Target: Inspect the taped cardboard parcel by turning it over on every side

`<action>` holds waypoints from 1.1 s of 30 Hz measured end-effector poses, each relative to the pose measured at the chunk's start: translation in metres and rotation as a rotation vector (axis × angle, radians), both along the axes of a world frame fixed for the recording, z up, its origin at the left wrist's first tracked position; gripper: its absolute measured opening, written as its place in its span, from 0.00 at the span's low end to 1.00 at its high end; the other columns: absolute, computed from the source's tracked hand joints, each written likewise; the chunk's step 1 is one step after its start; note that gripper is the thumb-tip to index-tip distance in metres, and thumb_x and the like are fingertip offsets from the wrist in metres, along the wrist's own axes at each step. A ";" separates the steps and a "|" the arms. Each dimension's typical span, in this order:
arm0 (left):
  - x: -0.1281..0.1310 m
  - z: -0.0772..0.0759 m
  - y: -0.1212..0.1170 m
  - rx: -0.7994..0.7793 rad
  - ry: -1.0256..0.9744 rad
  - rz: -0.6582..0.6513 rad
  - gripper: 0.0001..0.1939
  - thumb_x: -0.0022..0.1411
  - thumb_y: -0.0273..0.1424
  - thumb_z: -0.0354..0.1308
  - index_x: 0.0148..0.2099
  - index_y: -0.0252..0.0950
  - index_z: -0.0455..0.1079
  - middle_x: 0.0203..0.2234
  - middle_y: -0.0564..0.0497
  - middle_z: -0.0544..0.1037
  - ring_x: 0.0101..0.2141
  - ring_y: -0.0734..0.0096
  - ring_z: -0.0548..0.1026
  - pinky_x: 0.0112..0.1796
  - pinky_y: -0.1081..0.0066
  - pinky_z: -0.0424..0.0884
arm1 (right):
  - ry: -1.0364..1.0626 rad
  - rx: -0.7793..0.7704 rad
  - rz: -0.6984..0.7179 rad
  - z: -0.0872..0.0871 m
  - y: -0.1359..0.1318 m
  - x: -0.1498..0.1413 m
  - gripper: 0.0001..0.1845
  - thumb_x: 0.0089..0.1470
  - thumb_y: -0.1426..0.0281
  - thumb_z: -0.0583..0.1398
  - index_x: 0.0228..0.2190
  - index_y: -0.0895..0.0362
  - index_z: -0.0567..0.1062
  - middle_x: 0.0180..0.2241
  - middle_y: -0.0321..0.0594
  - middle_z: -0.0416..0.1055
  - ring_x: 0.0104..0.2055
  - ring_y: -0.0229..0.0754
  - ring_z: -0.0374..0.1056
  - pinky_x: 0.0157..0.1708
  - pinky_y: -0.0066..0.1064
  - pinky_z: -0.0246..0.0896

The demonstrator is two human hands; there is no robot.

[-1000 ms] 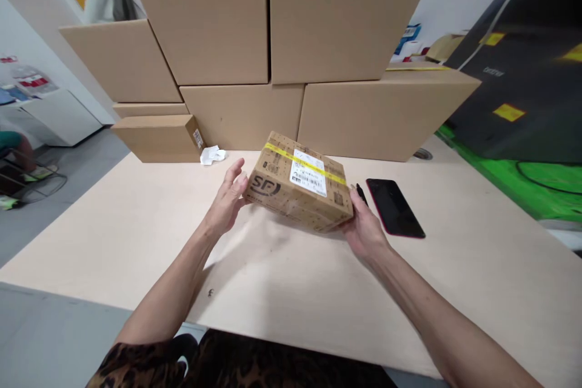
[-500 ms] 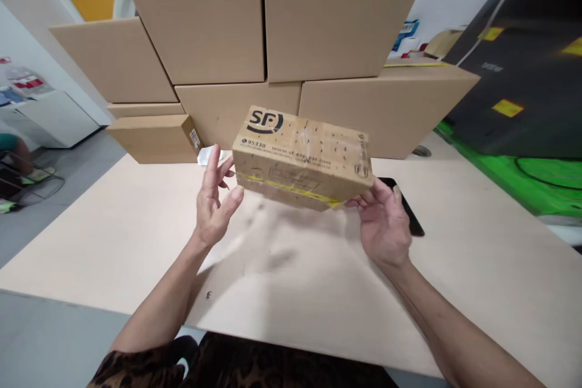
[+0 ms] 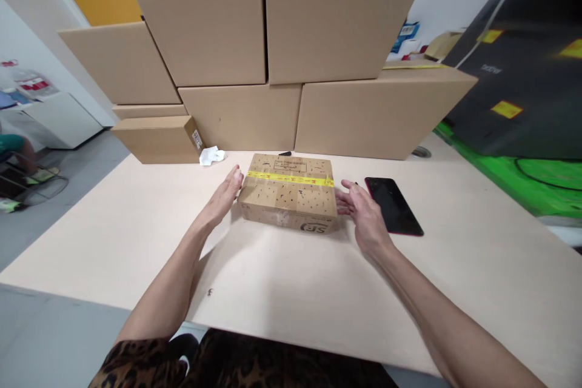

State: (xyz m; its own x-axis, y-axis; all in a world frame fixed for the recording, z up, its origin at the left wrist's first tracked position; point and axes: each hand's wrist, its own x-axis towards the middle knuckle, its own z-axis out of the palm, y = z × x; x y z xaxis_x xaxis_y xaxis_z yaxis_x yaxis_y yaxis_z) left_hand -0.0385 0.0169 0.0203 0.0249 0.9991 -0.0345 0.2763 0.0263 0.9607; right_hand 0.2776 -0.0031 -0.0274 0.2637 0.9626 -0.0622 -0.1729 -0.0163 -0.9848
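A brown cardboard box (image 3: 288,197) with yellow tape across its top and black SF lettering on its front side rests flat on the table (image 3: 291,291). At its left end is my left hand (image 3: 222,194), palm inward, with the fingers stretched out along the side; whether they touch the cardboard I cannot tell. My right hand (image 3: 364,212) is beside the right end, fingers extended toward the box and not wrapped round it. Just right of that hand lies a black tablet (image 3: 395,206) with a red edge.
Large stacked cartons (image 3: 209,30) line the back of the table. A smaller flat carton (image 3: 154,140) stands at the back left beside crumpled white paper (image 3: 211,156). Behind the box lies a small black item (image 3: 285,153). A dark Brother machine (image 3: 509,73) stands at the right.
The box has come down from the air onto the table and been turned, so its taped face is now on top. My hands have loosened to its two ends, exposing more of the tablet.
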 end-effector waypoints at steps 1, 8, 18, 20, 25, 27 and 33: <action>-0.004 0.004 0.000 -0.057 0.043 -0.041 0.57 0.62 0.73 0.50 0.78 0.36 0.58 0.72 0.31 0.68 0.72 0.32 0.65 0.67 0.40 0.64 | -0.022 -0.030 0.017 -0.001 0.001 0.001 0.40 0.49 0.36 0.68 0.51 0.52 0.79 0.39 0.45 0.86 0.43 0.55 0.81 0.39 0.43 0.70; -0.011 0.012 -0.006 0.029 0.007 -0.127 0.53 0.62 0.71 0.54 0.76 0.42 0.63 0.72 0.36 0.68 0.69 0.31 0.68 0.66 0.36 0.64 | 0.066 0.164 -0.034 0.011 -0.002 0.006 0.36 0.53 0.36 0.66 0.51 0.49 0.80 0.46 0.45 0.86 0.56 0.58 0.79 0.56 0.52 0.71; 0.012 -0.003 -0.023 0.641 0.009 -0.530 0.49 0.70 0.52 0.64 0.81 0.61 0.39 0.81 0.54 0.45 0.80 0.43 0.38 0.76 0.38 0.35 | 0.320 -0.057 0.038 -0.007 0.011 -0.004 0.26 0.46 0.43 0.73 0.39 0.48 0.83 0.44 0.38 0.87 0.60 0.57 0.78 0.59 0.50 0.75; 0.019 -0.010 -0.022 0.619 -0.149 -0.526 0.50 0.69 0.53 0.64 0.81 0.64 0.37 0.82 0.58 0.36 0.80 0.45 0.37 0.76 0.41 0.44 | 0.254 -0.045 0.004 -0.014 0.014 -0.001 0.25 0.43 0.45 0.75 0.37 0.48 0.83 0.44 0.39 0.87 0.59 0.57 0.78 0.61 0.50 0.73; 0.035 -0.026 -0.020 0.392 -0.346 -0.423 0.43 0.73 0.55 0.57 0.81 0.56 0.44 0.82 0.53 0.38 0.80 0.46 0.39 0.76 0.44 0.46 | 0.108 0.011 -0.196 -0.018 0.014 0.002 0.27 0.40 0.46 0.76 0.39 0.47 0.83 0.50 0.38 0.84 0.63 0.55 0.72 0.66 0.49 0.64; 0.041 -0.027 -0.022 0.310 -0.398 -0.486 0.42 0.73 0.60 0.51 0.80 0.51 0.51 0.81 0.47 0.49 0.79 0.44 0.44 0.76 0.43 0.47 | 0.103 0.019 -0.175 -0.015 0.011 0.000 0.28 0.41 0.46 0.75 0.41 0.47 0.84 0.51 0.38 0.83 0.62 0.54 0.73 0.64 0.48 0.65; 0.041 -0.018 -0.028 0.387 -0.454 -0.467 0.43 0.71 0.67 0.41 0.78 0.54 0.58 0.80 0.53 0.53 0.79 0.43 0.49 0.75 0.43 0.53 | 0.011 0.038 0.091 -0.008 -0.001 -0.003 0.28 0.50 0.42 0.69 0.39 0.51 0.85 0.44 0.43 0.85 0.52 0.57 0.77 0.50 0.47 0.71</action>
